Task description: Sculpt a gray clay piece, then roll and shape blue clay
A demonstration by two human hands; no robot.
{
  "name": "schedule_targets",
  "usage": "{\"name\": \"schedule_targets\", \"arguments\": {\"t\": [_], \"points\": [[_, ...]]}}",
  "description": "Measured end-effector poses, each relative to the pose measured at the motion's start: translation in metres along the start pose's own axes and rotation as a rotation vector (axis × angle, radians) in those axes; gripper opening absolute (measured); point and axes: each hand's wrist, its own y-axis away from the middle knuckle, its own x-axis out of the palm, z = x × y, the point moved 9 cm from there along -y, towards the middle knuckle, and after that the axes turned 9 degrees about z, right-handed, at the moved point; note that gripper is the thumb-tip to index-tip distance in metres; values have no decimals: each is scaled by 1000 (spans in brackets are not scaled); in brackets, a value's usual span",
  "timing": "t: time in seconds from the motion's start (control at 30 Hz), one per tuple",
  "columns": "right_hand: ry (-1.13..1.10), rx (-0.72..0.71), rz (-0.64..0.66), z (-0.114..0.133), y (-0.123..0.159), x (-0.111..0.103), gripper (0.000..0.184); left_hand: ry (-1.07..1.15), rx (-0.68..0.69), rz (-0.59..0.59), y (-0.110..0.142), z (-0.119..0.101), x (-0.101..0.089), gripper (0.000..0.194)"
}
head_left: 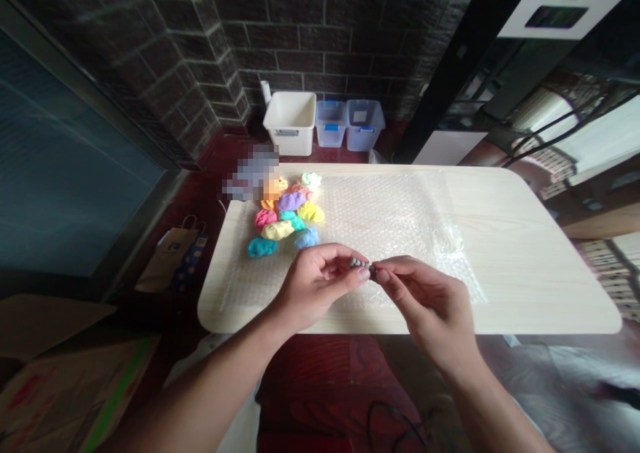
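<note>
Grey piece: a small, knobbly dark grey piece (356, 263) held up in front of the near part of the desk (540, 253), between the two hands.
Left hand: the left hand (316, 278) reaches in from the near left; its grip is closed on the piece, thumb in front and fingers curled behind.
Right hand: the right hand (440, 299) comes from the near right; its grip pinches the right end of the same piece between thumb and forefinger, the fingertips of both hands nearly meeting.
Bubble wrap: a clear sheet of bubble wrap (380, 206) lies flat over the left and middle of the desk, beneath the hands.
Coloured lumps: soft-looking lumps cluster on the left of the wrap. Nearest are a teal lump (263, 247) and a light blue lump (307, 237), the latter just beyond the left hand; farther back sit a purple lump (291, 201) and a bright yellow lump (311, 211).
Beyond the desk: a white bin (290, 136) and two clear boxes (331, 121) stand in a row before a dark brick wall (320, 36).
Left floor: a brown paper bag (167, 256) stands beside the desk.
</note>
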Motion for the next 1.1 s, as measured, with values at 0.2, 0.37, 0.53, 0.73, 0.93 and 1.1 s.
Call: {"name": "schedule_targets", "arguments": {"t": [0.2,0.37,0.53,0.73,0.93,1.1], "points": [[-32,91,-59,-6,-1,-4,12,-100,79,-16,3,0,-2,17],[23,7,-31,0,-4,-3,6,-242,130,-26,5,-5,-1,17],[35,-41,-11,4,-3,-2,6,-325,130,-30,5,-8,0,17],[15,-6,1,3,-4,-1,8,-256,117,-19,4,-8,1,16],[21,-4,12,3,-3,0,8,-204,88,-17,4,-5,1,21],[-22,50,12,-3,-3,0,10,-175,61,5,3,-1,2,22]]}}
